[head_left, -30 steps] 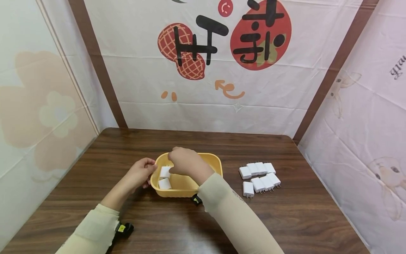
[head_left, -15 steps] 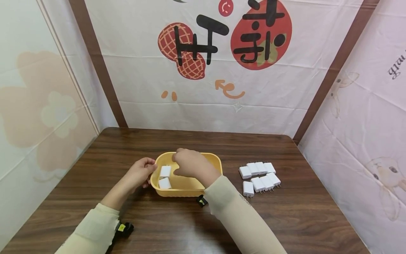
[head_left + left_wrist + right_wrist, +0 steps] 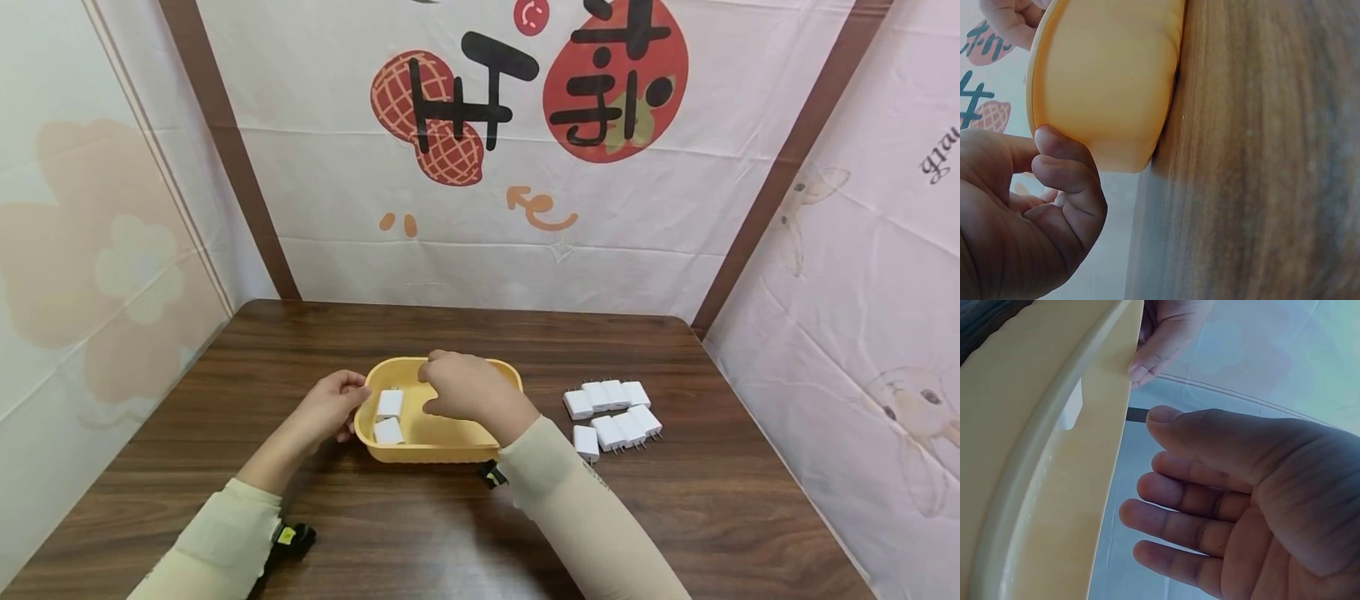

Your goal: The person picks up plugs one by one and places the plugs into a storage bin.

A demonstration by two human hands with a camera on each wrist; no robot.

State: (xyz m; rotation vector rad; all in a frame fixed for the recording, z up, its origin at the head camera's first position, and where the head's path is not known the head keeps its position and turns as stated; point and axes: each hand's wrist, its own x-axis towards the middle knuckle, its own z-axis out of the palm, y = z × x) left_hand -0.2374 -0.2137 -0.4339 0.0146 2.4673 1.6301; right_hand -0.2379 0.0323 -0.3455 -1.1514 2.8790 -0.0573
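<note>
A yellow plastic basin (image 3: 427,454) stands on the table. My left hand (image 3: 322,408) holds its left end; in the left wrist view the fingers (image 3: 1063,153) curl at the rim, pinching it. Two white charger plugs, one (image 3: 390,403) behind the other (image 3: 388,432), lie inside at the left end. Over the middle of the basin hovers my right hand (image 3: 468,387). Its palm and relaxed, spread fingers (image 3: 1160,512) hold nothing in the right wrist view. One white plug (image 3: 1074,407) shows partly past the basin's near rim there.
To the right of the basin, several white charger plugs (image 3: 613,396) lie in two loose rows on the brown wooden table (image 3: 675,500), prongs outward. Printed cloth (image 3: 480,267) hangs behind the table and along both sides.
My right hand has drawn a little to the right above the basin, away from the two plugs, uncovering more of the rear one. The left hand stays at the rim.
</note>
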